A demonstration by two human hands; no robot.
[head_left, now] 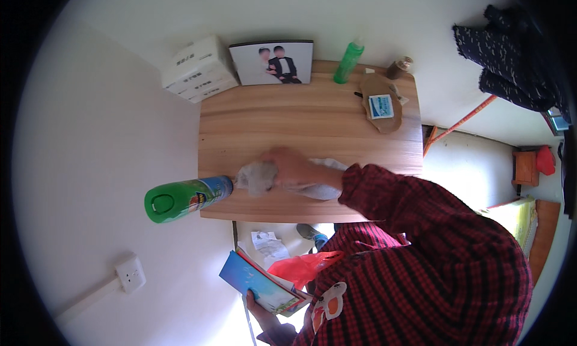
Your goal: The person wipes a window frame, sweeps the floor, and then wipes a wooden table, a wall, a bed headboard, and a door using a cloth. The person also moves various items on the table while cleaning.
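Note:
My right hand (290, 168), blurred, is on the wooden table (270, 125) near its front edge, gripping a crumpled whitish cloth (259, 177). More pale crumpled material (318, 190) lies beneath my wrist; whether it is the same piece cannot be told. Left of the cloth, a green-capped spray can (189, 199) stands at the table's left front corner. Below the table's front edge, my left hand (259, 307) holds a small stack of books (259, 280) with a blue cover on top. A red plastic bag (302, 269) is beside the books.
White boxes (200, 71) and a framed photo (275, 63) stand at the back left. A green bottle (348, 62), a brown jar (399, 68) and a blue-white packet (381, 106) on brown paper (387, 125) occupy the back right. Papers (270, 247) lie below; a wall socket (130, 274) is left.

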